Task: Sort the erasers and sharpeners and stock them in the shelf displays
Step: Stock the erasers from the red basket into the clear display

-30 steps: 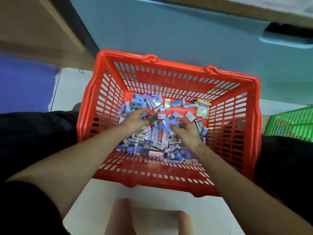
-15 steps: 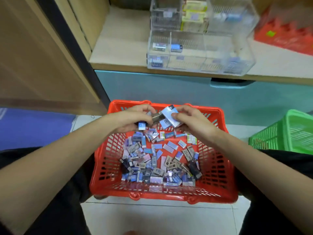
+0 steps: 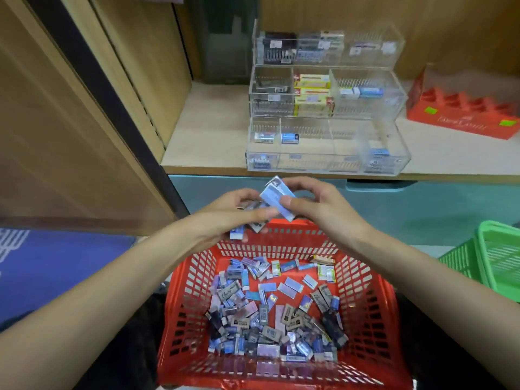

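A pale wooden shelf board (image 3: 208, 130) is seen from 11 to 2 o'clock, backed by a wood-grain back panel (image 3: 450, 29). At 9 to 11 o'clock a tall wooden side panel (image 3: 56, 136) is set at a slant, edged by a black strip (image 3: 92, 80) and, beside it, a slotted upright rail (image 3: 143, 105). Directly below the shelf a teal cabinet front (image 3: 422, 209) is fitted, with a recessed handle (image 3: 380, 185) at 2 o'clock. A strip of pale floor (image 3: 427, 250) is visible at 3 o'clock, and a blue surface (image 3: 56, 263) at 9 o'clock. Everything is evenly lit.
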Demonstrator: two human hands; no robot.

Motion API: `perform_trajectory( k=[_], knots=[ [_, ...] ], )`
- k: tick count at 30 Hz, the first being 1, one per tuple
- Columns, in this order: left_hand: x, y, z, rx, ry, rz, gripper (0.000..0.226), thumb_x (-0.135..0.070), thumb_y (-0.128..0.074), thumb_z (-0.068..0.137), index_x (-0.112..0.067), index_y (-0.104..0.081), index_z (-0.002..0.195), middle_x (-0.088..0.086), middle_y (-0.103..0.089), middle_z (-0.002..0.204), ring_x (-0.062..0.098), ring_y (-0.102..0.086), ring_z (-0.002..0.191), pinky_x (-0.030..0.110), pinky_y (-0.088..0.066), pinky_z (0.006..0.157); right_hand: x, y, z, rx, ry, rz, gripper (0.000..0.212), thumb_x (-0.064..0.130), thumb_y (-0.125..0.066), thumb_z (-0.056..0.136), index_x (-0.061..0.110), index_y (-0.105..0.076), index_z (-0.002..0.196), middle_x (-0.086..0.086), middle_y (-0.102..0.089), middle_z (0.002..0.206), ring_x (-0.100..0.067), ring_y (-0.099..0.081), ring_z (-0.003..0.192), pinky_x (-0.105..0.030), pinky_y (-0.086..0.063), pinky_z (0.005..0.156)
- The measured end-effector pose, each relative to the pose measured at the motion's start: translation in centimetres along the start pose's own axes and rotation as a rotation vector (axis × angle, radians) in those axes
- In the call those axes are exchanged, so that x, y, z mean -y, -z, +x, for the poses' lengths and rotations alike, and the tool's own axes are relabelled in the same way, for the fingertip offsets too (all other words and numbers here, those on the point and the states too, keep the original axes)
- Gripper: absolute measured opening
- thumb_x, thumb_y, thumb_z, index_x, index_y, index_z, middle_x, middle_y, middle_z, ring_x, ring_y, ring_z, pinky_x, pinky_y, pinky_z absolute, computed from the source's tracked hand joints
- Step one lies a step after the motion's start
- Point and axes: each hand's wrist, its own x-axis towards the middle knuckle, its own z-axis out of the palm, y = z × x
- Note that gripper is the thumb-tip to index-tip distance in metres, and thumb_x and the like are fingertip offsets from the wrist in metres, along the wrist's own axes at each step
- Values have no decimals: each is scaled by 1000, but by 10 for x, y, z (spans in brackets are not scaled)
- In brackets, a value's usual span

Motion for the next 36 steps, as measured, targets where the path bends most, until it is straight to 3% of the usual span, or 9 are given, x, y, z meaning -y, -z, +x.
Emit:
perform_trajectory(
  k=[3, 6, 11, 17, 23, 26, 28, 33, 36],
  knots=[
    [-10, 2, 4, 4, -66, 126, 54, -21, -80, 72, -8, -57, 119, 10, -69, 111, 18, -68, 96, 31, -55, 85, 11, 3, 1, 65, 80, -107, 33, 8, -61, 89, 39, -60, 101, -5, -60, 116, -11, -61, 100, -20, -46, 90],
    [-19, 6, 2, 3, -97, 133, 52, -22, -73, 70, -7, -57, 117, 8, -69, 107, 8, -68, 79, 16, -52, 61, 19, 5, 3, 82, 104, -89, 29, 3, -59, 88, 29, -59, 101, -3, -64, 107, -8, -62, 91, -20, -48, 82],
    [-28, -2, -1, -13, -76, -175, 50, -46, -61, 78, -12, -60, 114, 2, -70, 91, 14, -66, 70, 20, -45, 45, 26, 7, 9, -35, 154, 70, 20, -2, -64, 83, 13, -57, 95, -3, -61, 97, 0, -61, 74, -13, -47, 70],
    [-34, -3, -1, -18, -35, -319, 42, -45, -56, 75, -19, -65, 107, 5, -70, 94, 15, -66, 67, 21, -43, 45, 29, 13, 14, -45, 193, -14, 32, -1, -67, 80, 18, -65, 107, -10, -58, 114, -9, -63, 96, -20, -50, 86],
    [-37, -9, 2, -134, -4, -395, 34, -33, -59, 76, -15, -62, 105, 4, -71, 81, 16, -68, 60, 17, -38, 37, 37, 12, 9, -42, 123, 190, 37, -7, -62, 82, 17, -57, 110, -5, -68, 104, -6, -67, 92, -15, -50, 75],
    [-38, -12, 4, -144, -1, -450, 22, -28, -54, 89, -13, -63, 103, 4, -69, 78, 13, -66, 58, 16, -38, 37, 35, 13, 9, -157, 111, 49, 35, 4, -69, 81, 25, -56, 106, -12, -60, 116, -8, -65, 96, -15, -50, 75],
    [-40, -16, 6, -134, -19, -475, 25, -29, -57, 84, -13, -64, 101, 4, -69, 76, 12, -65, 58, 16, -39, 38, 32, 16, 9, -222, 49, 20, 31, 10, -71, 80, 21, -57, 106, -9, -61, 114, -9, -67, 86, -17, -52, 72],
    [-48, -28, 13, -89, -67, -521, 31, -33, -58, 69, -12, -67, 90, 6, -69, 70, 11, -65, 55, 14, -40, 38, 32, 16, 10, -120, -118, 522, 34, 17, -64, 78, -5, -60, 104, -11, -66, 85, -12, -64, 68, -18, -53, 61],
    [-50, -35, 19, -126, -104, -498, 35, -32, -58, 70, -10, -65, 96, 7, -69, 77, 13, -65, 60, 17, -40, 38, 34, 20, 10, -113, -180, 520, 31, 25, -63, 79, 0, -62, 98, -10, -66, 83, -10, -62, 66, -17, -48, 57]
  ],
)
